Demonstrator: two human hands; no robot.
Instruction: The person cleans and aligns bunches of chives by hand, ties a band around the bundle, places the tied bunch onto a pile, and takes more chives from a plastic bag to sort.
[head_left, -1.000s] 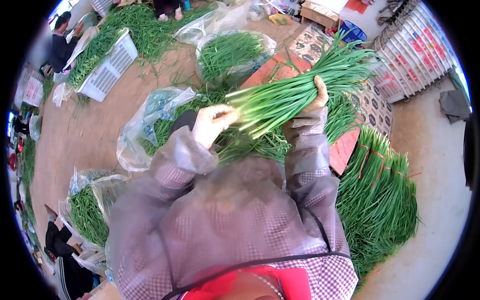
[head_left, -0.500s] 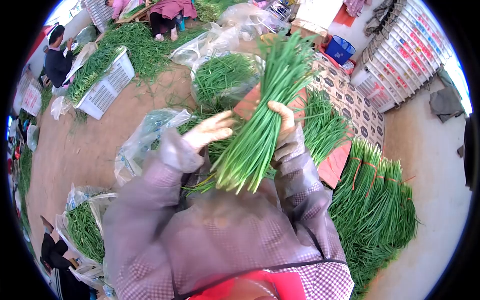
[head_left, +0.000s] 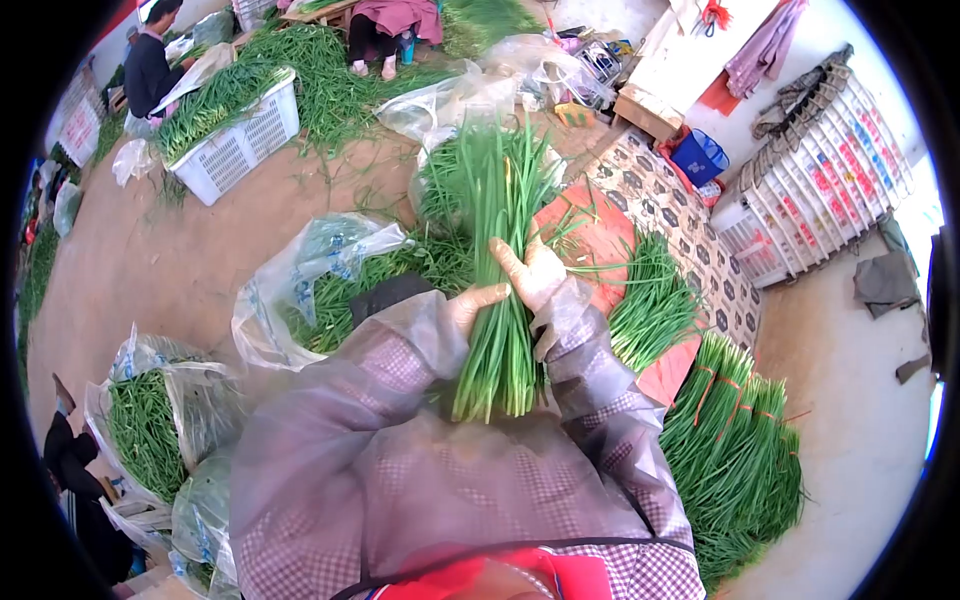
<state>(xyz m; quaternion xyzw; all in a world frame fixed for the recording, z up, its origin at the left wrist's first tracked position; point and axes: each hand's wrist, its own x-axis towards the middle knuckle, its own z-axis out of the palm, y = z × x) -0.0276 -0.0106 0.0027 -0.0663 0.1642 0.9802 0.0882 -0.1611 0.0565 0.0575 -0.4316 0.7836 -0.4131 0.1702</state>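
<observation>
Upright before my chest is a loose bunch of garlic chives (head_left: 497,350), long green leaves up and pale cut ends down. My left hand (head_left: 474,304) closes around its left side, the thumb lying across the stems. From the right, my right hand (head_left: 532,274) grips the same bunch a little higher, thumb across the front. Some fingers are hidden behind the stems. Beyond my right hand, more loose chives (head_left: 652,305) lie on a reddish board (head_left: 602,245). Tied bundles of chives (head_left: 735,430) stand at my right side, bound with orange bands.
Plastic bags (head_left: 262,305) of chives lie in front and to the left. A white crate (head_left: 235,150) full of chives stands near a seated person in dark clothes (head_left: 150,70). Stacked white crates (head_left: 800,220) and a blue bucket (head_left: 698,155) are at the right.
My left hand has come in from beside the bunch and taken hold of it. The bunch has moved lower and left and stands more upright. The view has shifted slightly.
</observation>
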